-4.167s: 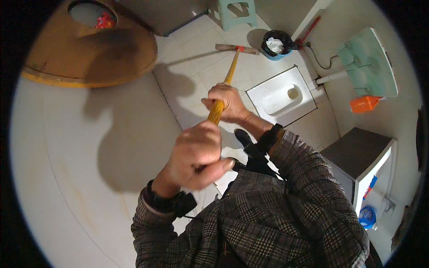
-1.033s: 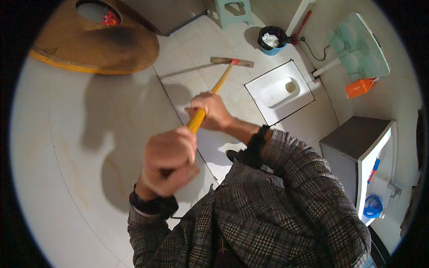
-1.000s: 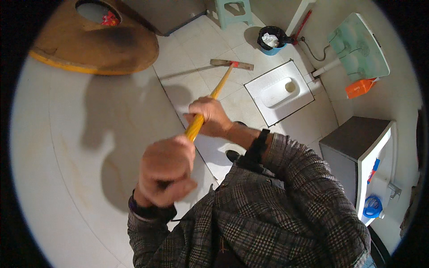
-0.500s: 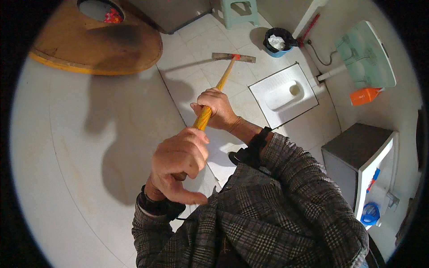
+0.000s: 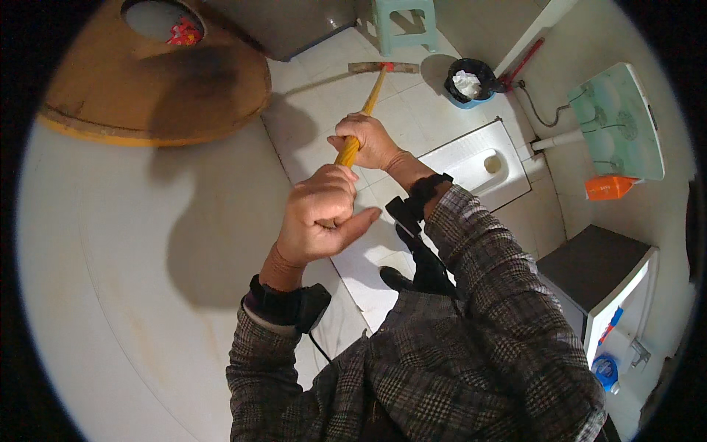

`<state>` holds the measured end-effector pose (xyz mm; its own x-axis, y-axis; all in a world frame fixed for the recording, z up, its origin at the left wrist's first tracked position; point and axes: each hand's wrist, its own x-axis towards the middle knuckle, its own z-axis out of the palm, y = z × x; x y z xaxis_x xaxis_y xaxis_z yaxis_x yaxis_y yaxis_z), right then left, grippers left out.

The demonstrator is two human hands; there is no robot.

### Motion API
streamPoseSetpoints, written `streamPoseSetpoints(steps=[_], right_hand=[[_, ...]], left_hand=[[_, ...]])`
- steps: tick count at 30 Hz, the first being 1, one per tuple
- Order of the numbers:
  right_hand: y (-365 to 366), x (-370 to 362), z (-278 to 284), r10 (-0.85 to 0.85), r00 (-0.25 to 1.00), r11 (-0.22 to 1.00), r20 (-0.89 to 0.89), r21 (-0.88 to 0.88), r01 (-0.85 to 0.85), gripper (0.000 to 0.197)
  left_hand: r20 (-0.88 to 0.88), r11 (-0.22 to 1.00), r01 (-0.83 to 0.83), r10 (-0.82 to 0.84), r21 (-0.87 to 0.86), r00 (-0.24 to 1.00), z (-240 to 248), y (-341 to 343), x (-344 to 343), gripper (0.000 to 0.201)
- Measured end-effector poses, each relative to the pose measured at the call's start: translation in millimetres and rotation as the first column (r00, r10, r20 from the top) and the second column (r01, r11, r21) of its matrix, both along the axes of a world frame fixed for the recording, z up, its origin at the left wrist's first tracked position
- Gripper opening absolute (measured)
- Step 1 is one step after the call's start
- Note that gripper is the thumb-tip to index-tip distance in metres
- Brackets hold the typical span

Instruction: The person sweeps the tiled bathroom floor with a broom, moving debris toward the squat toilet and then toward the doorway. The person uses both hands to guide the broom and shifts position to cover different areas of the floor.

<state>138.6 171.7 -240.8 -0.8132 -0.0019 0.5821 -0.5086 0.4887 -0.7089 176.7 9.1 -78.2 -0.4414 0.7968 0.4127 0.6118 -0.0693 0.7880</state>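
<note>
Yellow-handled, bar-headed floor tool (image 5: 374, 92) is stretching toward twelve o'clock, a squat toilet (image 5: 479, 171) lying at two, while our left hand (image 5: 318, 214) and right hand (image 5: 374, 140) are clamping their fingers around its shaft.

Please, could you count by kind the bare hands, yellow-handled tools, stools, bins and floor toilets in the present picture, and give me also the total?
Hands: 2 (left hand, right hand)
Yellow-handled tool: 1
Stool: 1
Bin: 1
Floor toilet: 1
Total: 6
</note>
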Motion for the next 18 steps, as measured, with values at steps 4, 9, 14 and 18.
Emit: streamPoseSetpoints(steps=[4, 9, 14, 18], right_hand=[[8, -27, -22, 0.016, 0.988, 0.996, 0.151, 0.089, -0.03, 0.022], [-21, -15, 12, -0.009, 0.998, 0.992, -0.058, -0.125, 0.002, 0.029], [-47, 12, 52, 0.035, 0.997, 0.992, 0.072, -0.121, -0.026, 0.025], [-27, -19, 37, -0.026, 0.998, 0.991, -0.064, -0.132, 0.018, 0.019]], left_hand=[[-0.004, 0.997, -0.079, 0.079, 0.014, 0.997, -20, 9, -17, 0.046], [0.102, 0.988, -0.13, 0.121, 0.085, 0.987, 37, 0, -14, 0.038], [0.275, 0.972, -0.124, 0.066, 0.202, 0.959, 80, -20, 0, 0.035], [0.148, 0.975, -0.206, 0.192, 0.085, 0.97, 43, -14, -20, 0.034]])
